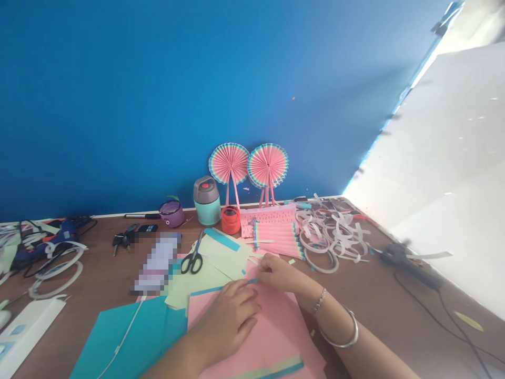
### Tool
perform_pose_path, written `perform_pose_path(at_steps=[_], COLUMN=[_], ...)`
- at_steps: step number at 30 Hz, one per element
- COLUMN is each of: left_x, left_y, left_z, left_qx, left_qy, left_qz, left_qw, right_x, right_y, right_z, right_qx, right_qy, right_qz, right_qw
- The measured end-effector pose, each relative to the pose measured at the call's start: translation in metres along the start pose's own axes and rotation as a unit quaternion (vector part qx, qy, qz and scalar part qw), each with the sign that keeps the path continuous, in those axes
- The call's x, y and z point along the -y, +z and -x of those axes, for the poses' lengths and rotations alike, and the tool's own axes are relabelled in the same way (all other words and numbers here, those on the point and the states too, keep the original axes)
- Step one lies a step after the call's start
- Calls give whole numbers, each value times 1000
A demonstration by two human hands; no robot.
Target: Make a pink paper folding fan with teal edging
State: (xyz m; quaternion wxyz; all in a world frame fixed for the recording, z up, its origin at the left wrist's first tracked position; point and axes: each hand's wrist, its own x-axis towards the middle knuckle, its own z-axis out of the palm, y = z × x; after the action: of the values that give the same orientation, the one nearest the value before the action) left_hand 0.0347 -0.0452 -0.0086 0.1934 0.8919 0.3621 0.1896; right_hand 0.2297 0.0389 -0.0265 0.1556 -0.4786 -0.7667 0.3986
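Observation:
A pink paper sheet (276, 321) lies in front of me, with blue along its far edge and a green-and-blue band along its near edge. My left hand (232, 316) rests flat on this sheet, fingers apart. At the far edge, beside the end of the blue strip (205, 291), my right hand (276, 273) is closed, its fingertips curled down; whatever they pinch is hidden. Just beyond it lies a pleated pink paper piece (276, 237) with striped ends. Black-handled scissors (192, 262) lie on pale green sheets (213, 252) to the left.
Two round paper fans (229, 164) lean on the blue wall. A turquoise flask (207, 202), a red pot (231, 220) and a purple pot (172, 213) stand before it. Curled white strips (339, 234) and a glue gun (410, 263) are right; a phone (158, 263) and teal paper (126, 331) left.

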Motion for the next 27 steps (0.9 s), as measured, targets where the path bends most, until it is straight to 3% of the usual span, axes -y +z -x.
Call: perform_pose_path(at_steps=[27], left_x=[-2], left_y=[-3], left_z=[-1], left_qx=[4], left_qy=[-5], left_qz=[-4], left_qw=[1000], right_x=[3], right_y=[1], right_z=[1], right_qx=[-31], right_qy=[32], right_qz=[7], right_qw=[999])
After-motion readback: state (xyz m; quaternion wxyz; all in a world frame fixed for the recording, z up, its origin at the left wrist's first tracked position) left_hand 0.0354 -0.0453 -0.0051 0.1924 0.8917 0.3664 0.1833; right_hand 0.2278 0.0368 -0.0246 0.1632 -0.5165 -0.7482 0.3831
